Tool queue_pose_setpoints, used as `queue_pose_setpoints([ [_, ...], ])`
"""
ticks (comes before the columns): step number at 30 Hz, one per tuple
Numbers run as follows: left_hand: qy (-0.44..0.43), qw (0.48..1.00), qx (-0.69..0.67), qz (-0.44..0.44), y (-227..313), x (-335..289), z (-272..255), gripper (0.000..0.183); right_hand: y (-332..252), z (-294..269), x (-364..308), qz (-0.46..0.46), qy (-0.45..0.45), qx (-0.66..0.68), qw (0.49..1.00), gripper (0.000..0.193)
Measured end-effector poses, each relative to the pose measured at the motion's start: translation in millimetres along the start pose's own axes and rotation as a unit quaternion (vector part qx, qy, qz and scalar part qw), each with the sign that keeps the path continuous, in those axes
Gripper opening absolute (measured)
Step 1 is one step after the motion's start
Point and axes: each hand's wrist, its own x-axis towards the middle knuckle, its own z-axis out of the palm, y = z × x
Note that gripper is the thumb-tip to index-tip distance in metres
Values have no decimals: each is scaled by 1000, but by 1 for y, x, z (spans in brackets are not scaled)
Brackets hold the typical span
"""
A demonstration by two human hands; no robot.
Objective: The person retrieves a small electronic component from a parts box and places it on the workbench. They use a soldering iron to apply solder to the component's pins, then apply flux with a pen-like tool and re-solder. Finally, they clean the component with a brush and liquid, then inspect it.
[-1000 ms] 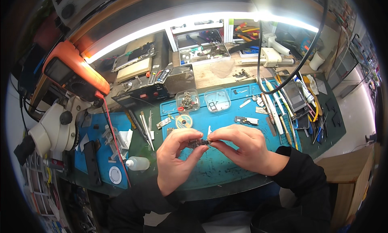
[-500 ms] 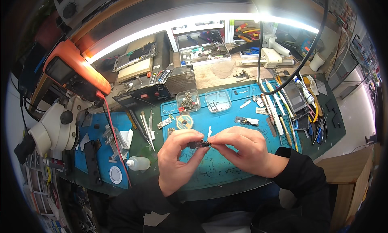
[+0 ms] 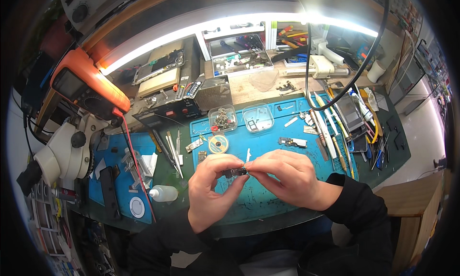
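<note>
Between my hands, above the blue work mat [image 3: 268, 204], is a small dark electronic part [image 3: 235, 172]. My left hand [image 3: 210, 187] pinches it between thumb and fingers. From the other side, the fingertips of my right hand [image 3: 287, 178] are closed at its right end; whether they grip the part itself or something tiny on it is hidden. A thin white strip [image 3: 248, 155] shows just beyond the right fingertips. Past my hands, a small circuit-board piece [image 3: 293, 142] lies on the mat, and a spool [image 3: 218, 144] stands near my left knuckles.
Clear plastic boxes hold metal bits [image 3: 224, 119] and small parts [image 3: 258, 118]. Brushes and pens [image 3: 330, 127] crowd the right side. On the left are tweezers [image 3: 173, 154], a white bottle [image 3: 164, 193], a black phone [image 3: 110, 192], an orange multimeter [image 3: 88, 86] and a microscope [image 3: 60, 149].
The dark part has turned slightly in my fingers. Both hands otherwise keep nearly the same place and grip.
</note>
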Motion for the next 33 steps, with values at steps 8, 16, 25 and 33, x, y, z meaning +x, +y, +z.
queue_pose_setpoints([
  [8,6,1000,-16,-14,0,-1,-1,39,-2,-1,-1,7,-13,1,1000,34],
  [16,-8,994,-83,-70,2,1,-3,34,-1,-2,-1,6,-27,-10,1000,34],
  [25,2,978,-159,-137,6,2,0,35,-7,-5,2,88,-24,2,996,36],
  [33,-5,996,-66,-61,-2,2,-3,29,-7,-3,1,116,-5,39,993,31],
])
